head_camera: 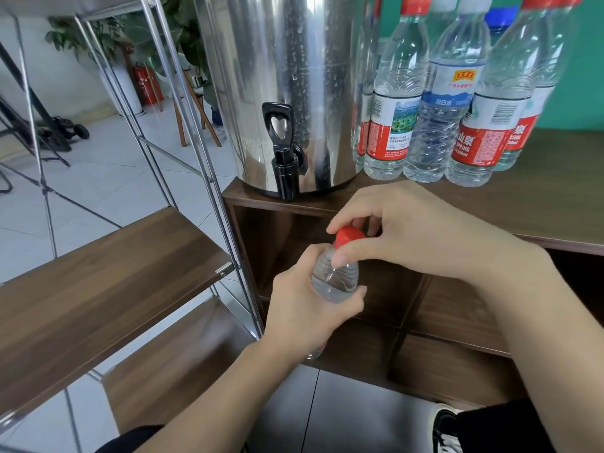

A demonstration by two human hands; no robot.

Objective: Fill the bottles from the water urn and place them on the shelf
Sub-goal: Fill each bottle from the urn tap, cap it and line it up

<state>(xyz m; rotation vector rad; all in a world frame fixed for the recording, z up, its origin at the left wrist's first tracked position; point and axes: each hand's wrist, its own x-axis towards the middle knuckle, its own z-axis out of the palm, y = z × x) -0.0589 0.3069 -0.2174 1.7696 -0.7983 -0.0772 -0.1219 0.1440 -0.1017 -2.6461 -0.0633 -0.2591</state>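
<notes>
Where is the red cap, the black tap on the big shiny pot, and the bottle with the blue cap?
red cap [349,235], head view, on its top between the right hand's fingers.
black tap [283,152], head view, on its spout body below the handle.
blue-capped bottle [501,19], head view, on its cap, behind the others.

My view is bright and evenly daylit. Glare streaks the steel urn [287,76]. Wide-angle distortion bends the shelf [98,276] posts; edges blur slightly.
</notes>
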